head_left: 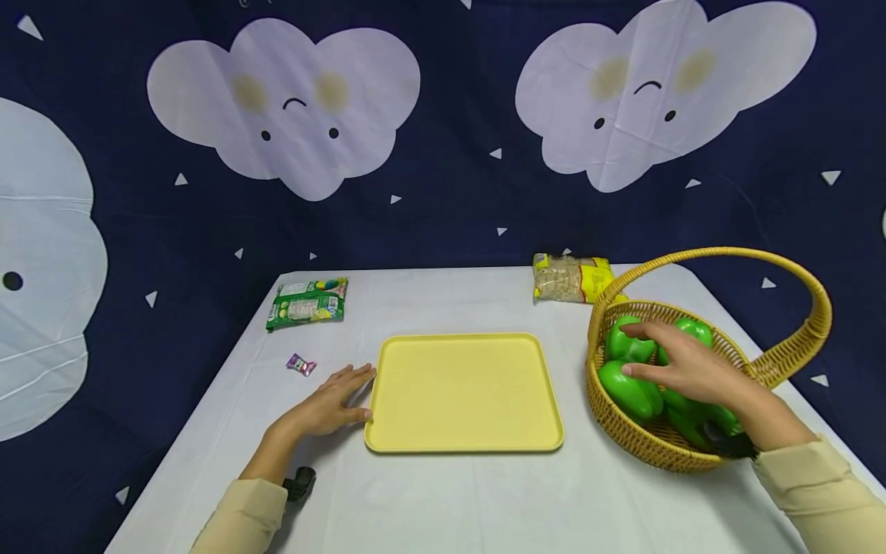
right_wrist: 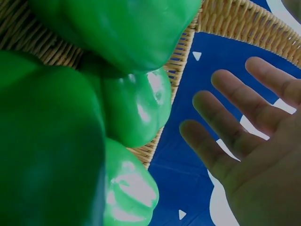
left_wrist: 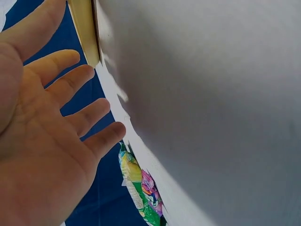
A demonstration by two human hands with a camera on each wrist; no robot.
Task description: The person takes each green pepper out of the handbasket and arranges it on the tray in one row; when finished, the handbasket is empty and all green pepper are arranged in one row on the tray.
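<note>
A flat yellow tray [head_left: 464,392] lies on the white table with nothing on it. Beside its left edge is my left hand [head_left: 331,404], fingers spread and fingertips right at the rim; the left wrist view shows the bare palm [left_wrist: 51,136] holding nothing. On the right stands a wicker basket [head_left: 640,446] with a tall arched handle, containing several glossy green bell peppers [head_left: 631,391]. My right hand [head_left: 692,365] hovers over them, fingers extended. In the right wrist view its fingers [right_wrist: 244,106] are apart from the nearby peppers [right_wrist: 141,103].
A green snack packet [head_left: 308,302] lies at the back left, with a small purple wrapped candy [head_left: 301,365] in front of it. At the back right, a yellow and clear bag of oats [head_left: 571,278] lies behind the basket. A dark cloud-print curtain [head_left: 457,215] hangs behind the table.
</note>
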